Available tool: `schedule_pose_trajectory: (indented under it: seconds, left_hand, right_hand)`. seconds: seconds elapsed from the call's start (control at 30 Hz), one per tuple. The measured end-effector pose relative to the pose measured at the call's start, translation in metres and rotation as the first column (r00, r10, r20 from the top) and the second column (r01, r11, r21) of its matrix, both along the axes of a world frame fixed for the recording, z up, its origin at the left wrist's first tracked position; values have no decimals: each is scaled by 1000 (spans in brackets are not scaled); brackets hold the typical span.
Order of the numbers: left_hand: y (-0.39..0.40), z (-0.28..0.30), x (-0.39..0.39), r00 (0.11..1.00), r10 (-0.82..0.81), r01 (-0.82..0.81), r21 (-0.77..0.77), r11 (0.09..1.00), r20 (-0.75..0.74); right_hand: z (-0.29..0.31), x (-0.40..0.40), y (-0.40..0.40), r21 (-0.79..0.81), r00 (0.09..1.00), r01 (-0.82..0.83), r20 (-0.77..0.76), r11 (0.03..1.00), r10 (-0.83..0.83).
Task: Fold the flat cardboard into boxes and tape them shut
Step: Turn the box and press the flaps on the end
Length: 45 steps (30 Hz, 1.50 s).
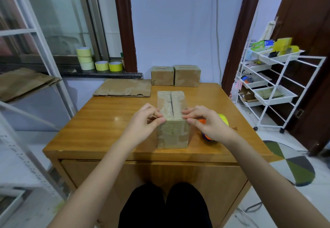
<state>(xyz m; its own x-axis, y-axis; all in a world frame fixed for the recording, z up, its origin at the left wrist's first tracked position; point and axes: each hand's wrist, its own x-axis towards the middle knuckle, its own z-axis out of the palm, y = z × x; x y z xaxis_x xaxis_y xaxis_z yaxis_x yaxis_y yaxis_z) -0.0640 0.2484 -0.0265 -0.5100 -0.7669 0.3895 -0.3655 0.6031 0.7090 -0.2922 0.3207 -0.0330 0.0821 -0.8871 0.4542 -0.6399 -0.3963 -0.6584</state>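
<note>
A folded cardboard box stands in the middle of the wooden table, its top flaps closed with a dark slit along the seam. My left hand pinches the box's near top left corner between thumb and fingertips. My right hand holds the near top right corner, fingers on top and thumb on the side. A shiny band, perhaps clear tape, lies across the top between my fingertips. An orange and yellow tape dispenser lies on the table, mostly hidden behind my right hand. One flat cardboard sheet lies at the table's far left.
Two closed boxes stand side by side at the table's far edge. Yellow tape rolls sit on the window sill. More flat cardboard lies on a shelf to the left. A white wire cart stands to the right.
</note>
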Motion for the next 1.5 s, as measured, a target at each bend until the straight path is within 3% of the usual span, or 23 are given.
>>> schedule_pose_trajectory:
  seconds: [0.13, 0.23, 0.33, 0.4, 0.5, 0.87, 1.2, 1.5]
  left_hand:
    - [5, 5, 10, 998, -57, 58, 127, 990, -11]
    - [19, 4, 3, 983, 93, -71, -144, 987, 156]
    - [36, -7, -21, 925, 216, -58, -446, 893, 311]
    - [43, -15, -35, 892, 249, 8, -562, 827, 379]
    - [40, -24, -40, 890, 305, -9, -655, 756, 340]
    - [34, -27, -30, 882, 312, 34, -707, 706, 354]
    - [32, -24, -4, 932, 312, -107, -681, 724, 186]
    - [6, -16, 32, 814, 511, -250, -628, 737, 277]
  right_hand:
    - [2, -7, 5, 102, 997, -70, -13, 992, 72]
    - [10, -9, 4, 170, 995, -72, -56, 983, 83]
    - [23, -3, -11, 170, 999, 16, -34, 985, -11]
    - [32, 2, -26, 148, 996, 90, -26, 985, -87]
    - [44, 12, -50, 160, 978, 157, -165, 974, -131]
    - [48, 47, -124, 279, 809, 205, -587, 938, -2]
    - [53, 31, -116, 305, 808, 329, -581, 894, -99]
    - [63, 6, -89, 344, 845, 347, -518, 873, -132]
